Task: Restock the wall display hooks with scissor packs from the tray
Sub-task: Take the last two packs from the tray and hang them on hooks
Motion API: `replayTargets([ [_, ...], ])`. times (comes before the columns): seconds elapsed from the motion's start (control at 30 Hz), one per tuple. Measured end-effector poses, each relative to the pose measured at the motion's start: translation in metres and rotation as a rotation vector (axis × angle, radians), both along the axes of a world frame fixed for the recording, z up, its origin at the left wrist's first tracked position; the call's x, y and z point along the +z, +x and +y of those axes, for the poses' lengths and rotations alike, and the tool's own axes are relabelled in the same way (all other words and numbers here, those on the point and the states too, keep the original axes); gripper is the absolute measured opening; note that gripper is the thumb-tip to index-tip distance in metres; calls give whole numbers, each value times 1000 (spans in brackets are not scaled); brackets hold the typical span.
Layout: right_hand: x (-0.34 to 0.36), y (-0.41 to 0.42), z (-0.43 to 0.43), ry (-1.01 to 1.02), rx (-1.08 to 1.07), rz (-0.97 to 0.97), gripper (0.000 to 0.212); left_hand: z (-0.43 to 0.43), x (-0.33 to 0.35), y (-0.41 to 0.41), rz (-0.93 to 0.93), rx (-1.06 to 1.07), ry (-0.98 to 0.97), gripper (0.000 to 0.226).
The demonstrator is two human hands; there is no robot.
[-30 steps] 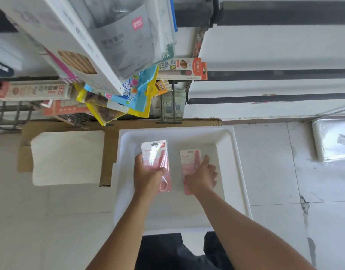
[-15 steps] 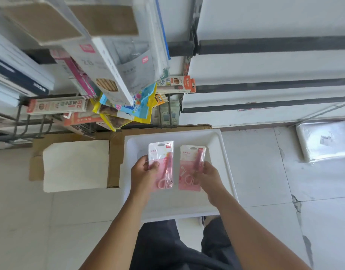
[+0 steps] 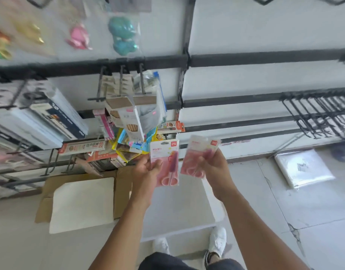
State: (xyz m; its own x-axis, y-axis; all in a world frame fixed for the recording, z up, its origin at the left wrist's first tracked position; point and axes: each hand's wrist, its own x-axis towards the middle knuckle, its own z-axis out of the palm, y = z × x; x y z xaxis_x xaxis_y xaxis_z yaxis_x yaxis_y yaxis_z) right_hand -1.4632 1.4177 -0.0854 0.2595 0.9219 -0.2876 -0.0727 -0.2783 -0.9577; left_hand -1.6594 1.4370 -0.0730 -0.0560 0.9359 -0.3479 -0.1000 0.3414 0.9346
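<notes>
My left hand (image 3: 148,171) grips a pink scissor pack (image 3: 164,162) by its left edge, held upright in front of the lower wall. A second pink scissor pack (image 3: 199,152), tilted right and blurred, is gripped from below by my right hand (image 3: 214,168). Both packs are raised well above the white tray (image 3: 183,215) on the floor, which shows nothing in its visible part. Bare black display hooks (image 3: 314,114) stick out from the wall rails at the right. More hooks (image 3: 121,82) at the upper middle carry hanging goods.
Stationery packs (image 3: 128,121) and boxes (image 3: 50,117) crowd the hooks on the left. A cardboard box (image 3: 121,190) with a white sheet (image 3: 82,203) lies left of the tray. A clear plastic bundle (image 3: 304,168) lies on the floor at right. My white shoes (image 3: 217,242) stand below the tray.
Both hands have lifted the two scissor packs out of the tray and up toward the wall. The view has swung upward, bringing higher rails and the empty hooks at right into sight.
</notes>
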Motion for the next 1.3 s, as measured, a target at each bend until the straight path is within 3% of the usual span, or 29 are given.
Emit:
replayTargets([
  [0.27,92,47,-30,176,-86,6,16,-9,68,46,-49,-6,214,24],
  [0.9,230,293,-145,508,-108,3,19,-119,221,291,-155,14,587,20],
  [1.3,293,395,-108,653,-223,36,11,-71,280,393,-216,12,690,19],
])
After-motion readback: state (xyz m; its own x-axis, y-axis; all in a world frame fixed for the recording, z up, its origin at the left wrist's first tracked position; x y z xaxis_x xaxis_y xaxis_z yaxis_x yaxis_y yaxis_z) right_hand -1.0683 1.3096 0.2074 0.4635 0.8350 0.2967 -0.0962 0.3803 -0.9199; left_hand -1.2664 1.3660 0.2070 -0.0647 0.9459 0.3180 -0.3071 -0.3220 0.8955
